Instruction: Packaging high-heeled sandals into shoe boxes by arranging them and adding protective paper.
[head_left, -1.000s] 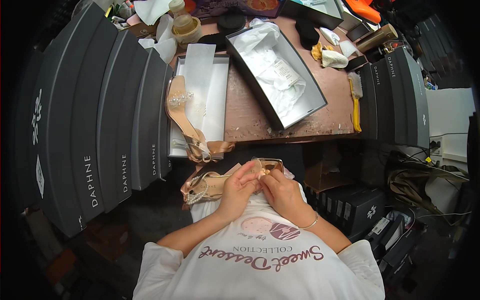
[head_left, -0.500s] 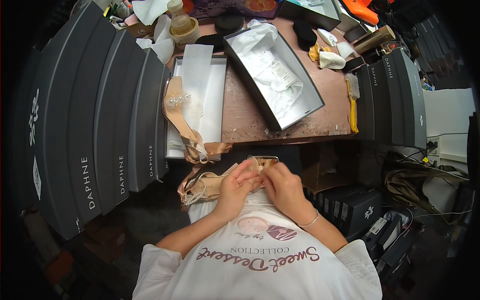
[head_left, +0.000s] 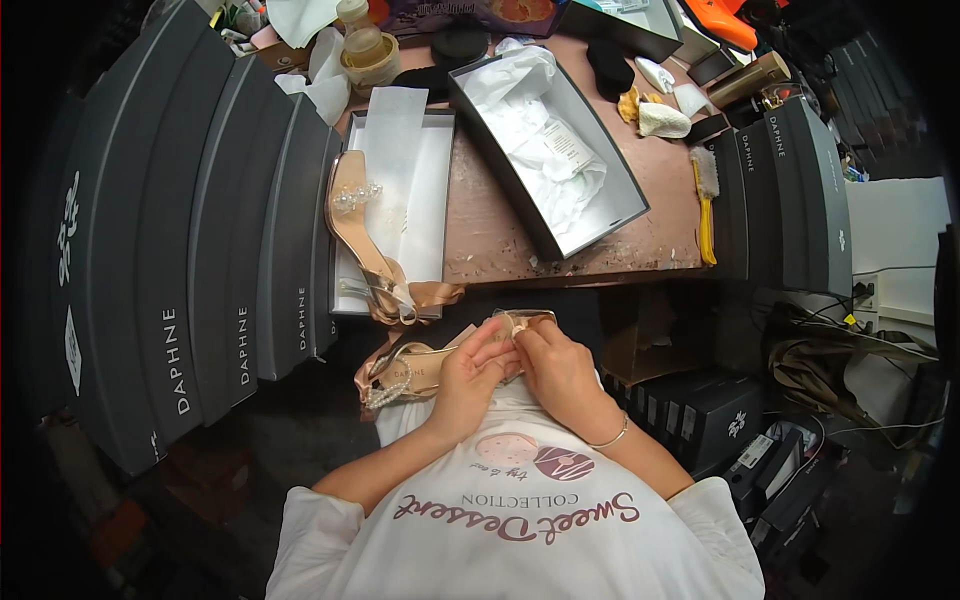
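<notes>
A tan high-heeled sandal (head_left: 418, 372) lies across my lap, its heel end with a string of pearl-like beads to the left and its toe to the right. My left hand (head_left: 474, 372) is closed around the middle of the sandal. Bent over the toe end, my right hand (head_left: 556, 368) pinches with thumb and fingers at the front strap; the fingertips of both hands nearly meet there. What exactly lies between the right fingertips is partly hidden. A matching sandal (head_left: 348, 225) with clear beads rests on its side, over the edge of a shallow box lid (head_left: 432, 205) with white paper.
Beyond my hands, an open shoebox (head_left: 618, 215) with crumpled white tissue sits on the worn table (head_left: 480, 240). Dark grey shoeboxes (head_left: 225, 240) stand in a row at left, more (head_left: 790, 200) at right. A yellow-handled brush (head_left: 706, 205) lies near the right edge.
My right hand has moved slightly left and turned over the sandal's toe. My left hand and the sandal have hardly moved.
</notes>
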